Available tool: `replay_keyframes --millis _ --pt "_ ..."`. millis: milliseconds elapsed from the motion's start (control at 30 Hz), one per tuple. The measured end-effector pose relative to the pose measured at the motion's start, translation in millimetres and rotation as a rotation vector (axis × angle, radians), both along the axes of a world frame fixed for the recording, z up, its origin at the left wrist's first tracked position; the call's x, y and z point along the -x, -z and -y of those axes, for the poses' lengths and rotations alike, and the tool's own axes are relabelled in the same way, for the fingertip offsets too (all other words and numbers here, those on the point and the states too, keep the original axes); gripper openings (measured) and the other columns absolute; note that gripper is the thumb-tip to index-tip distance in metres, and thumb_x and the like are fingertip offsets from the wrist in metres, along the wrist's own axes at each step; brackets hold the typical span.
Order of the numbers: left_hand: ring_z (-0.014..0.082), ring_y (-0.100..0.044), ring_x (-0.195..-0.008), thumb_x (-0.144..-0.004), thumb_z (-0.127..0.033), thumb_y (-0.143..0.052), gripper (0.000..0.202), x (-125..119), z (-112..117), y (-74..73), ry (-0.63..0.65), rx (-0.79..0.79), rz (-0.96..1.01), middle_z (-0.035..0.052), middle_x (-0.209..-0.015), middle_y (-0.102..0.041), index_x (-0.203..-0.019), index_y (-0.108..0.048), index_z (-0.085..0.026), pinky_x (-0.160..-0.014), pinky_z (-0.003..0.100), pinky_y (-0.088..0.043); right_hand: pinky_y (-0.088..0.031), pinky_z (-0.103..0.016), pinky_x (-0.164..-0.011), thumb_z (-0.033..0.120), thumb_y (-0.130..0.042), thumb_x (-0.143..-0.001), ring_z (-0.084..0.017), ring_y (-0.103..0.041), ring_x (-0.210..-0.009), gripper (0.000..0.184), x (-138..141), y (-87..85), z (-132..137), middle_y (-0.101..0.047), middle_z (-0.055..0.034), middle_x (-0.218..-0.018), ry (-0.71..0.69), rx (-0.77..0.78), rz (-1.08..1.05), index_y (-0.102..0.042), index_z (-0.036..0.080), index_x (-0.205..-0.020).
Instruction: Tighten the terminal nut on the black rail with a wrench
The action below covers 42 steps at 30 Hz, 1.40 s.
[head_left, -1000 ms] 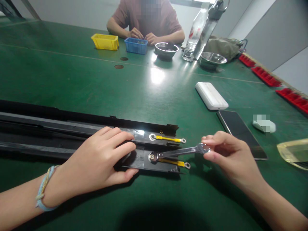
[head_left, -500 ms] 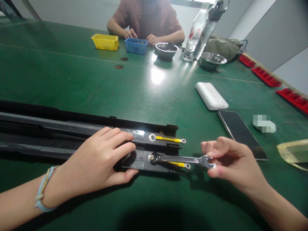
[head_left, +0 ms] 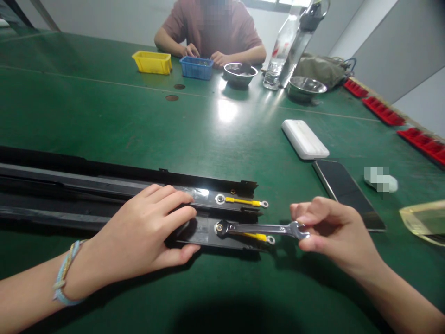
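My left hand (head_left: 146,227) is closed over a long black metal rail (head_left: 196,236), fingers across its top and thumb along the near side. My right hand (head_left: 333,227) pinches the open end of a chrome combination wrench (head_left: 260,229) between thumb and fingers. The wrench's ring end sits around a nut (head_left: 219,227) near the rail's right end. Partly under the wrench lies a short yellow wire (head_left: 259,237) with a ring terminal. A second yellow wire (head_left: 242,201) is fastened on the far black rail (head_left: 203,175), parallel to the first.
Right of the rails lie a phone (head_left: 347,192), a white power bank (head_left: 305,139) and a clear yellowish object (head_left: 424,222). Across the table a person sits behind a yellow bin (head_left: 152,62), a blue bin (head_left: 196,68) and a metal bowl (head_left: 239,75). Bottles (head_left: 278,60) stand beside them.
Almost nothing differs. The wrench and both hands keep their places, with only a very slight shift of the view.
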<state>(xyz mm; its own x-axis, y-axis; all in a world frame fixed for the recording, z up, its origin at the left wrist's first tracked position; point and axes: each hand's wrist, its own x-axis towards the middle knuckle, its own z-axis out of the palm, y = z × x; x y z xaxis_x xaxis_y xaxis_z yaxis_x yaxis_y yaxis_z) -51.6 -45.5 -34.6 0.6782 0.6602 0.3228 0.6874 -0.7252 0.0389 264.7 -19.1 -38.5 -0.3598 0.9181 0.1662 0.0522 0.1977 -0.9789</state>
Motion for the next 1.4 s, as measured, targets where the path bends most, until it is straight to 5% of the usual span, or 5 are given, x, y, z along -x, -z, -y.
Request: replay_keyframes --millis 167,400,767,1000,1400 --pt "0.0258 -0.058 -0.089 -0.082 -0.04 -0.059 0.024 1 3 -5.6 -0.013 0.002 0.008 0.0095 -0.103 -0.065 -0.091 -0.062 -0.018 -0.075 0.04 -0.045 -0.041 -0.024 -0.043 0.036 -0.088 -0.062 -0.013 -0.052 -0.049 0.021 3 -4.6 -2 -0.061 0.0004 -0.06 0.201 -0.033 0.121 -0.071 0.024 -0.068" --pt "0.025 -0.058 -0.088 -0.081 -0.038 -0.061 0.022 3 8 -13.2 -0.012 0.0 0.027 0.0091 -0.102 -0.066 -0.089 -0.063 -0.019 -0.075 0.039 -0.045 -0.042 -0.024 -0.042 0.04 -0.087 -0.063 -0.013 -0.053 -0.049 0.025 5 -12.6 2 -0.061 0.0001 -0.059 0.206 -0.029 0.145 -0.069 0.023 -0.067" --pt "0.0238 -0.059 -0.087 -0.08 -0.04 -0.061 0.023 4 18 -30.2 -0.023 -0.012 0.058 0.0077 -0.1 -0.067 -0.089 -0.064 -0.019 -0.076 0.038 -0.046 -0.029 -0.026 -0.044 0.037 -0.089 -0.061 -0.01 -0.037 -0.045 0.037 9 -30.5 23 -0.047 0.007 -0.047 -0.127 -0.03 -0.056 -0.055 0.021 -0.061" --pt "0.0248 -0.06 -0.086 -0.08 -0.04 -0.062 0.023 8 21 -34.7 -0.018 -0.021 0.06 0.0085 -0.099 -0.067 -0.089 -0.064 -0.018 -0.074 0.039 -0.046 -0.03 -0.025 -0.045 0.038 -0.088 -0.062 -0.009 -0.038 -0.043 0.038 18 -37.5 30 -0.047 0.0082 -0.044 -0.175 -0.082 -0.069 -0.054 0.021 -0.061" --pt "0.0256 -0.059 -0.086 -0.082 -0.039 -0.059 0.023 4 25 -36.6 -0.007 -0.03 0.029 0.0098 -0.1 -0.067 -0.089 -0.062 -0.018 -0.074 0.04 -0.047 -0.039 -0.024 -0.044 0.033 -0.088 -0.063 -0.012 -0.048 -0.049 0.022 6 -36.7 23 -0.055 0.0028 -0.056 0.149 -0.024 0.074 -0.069 0.023 -0.069"
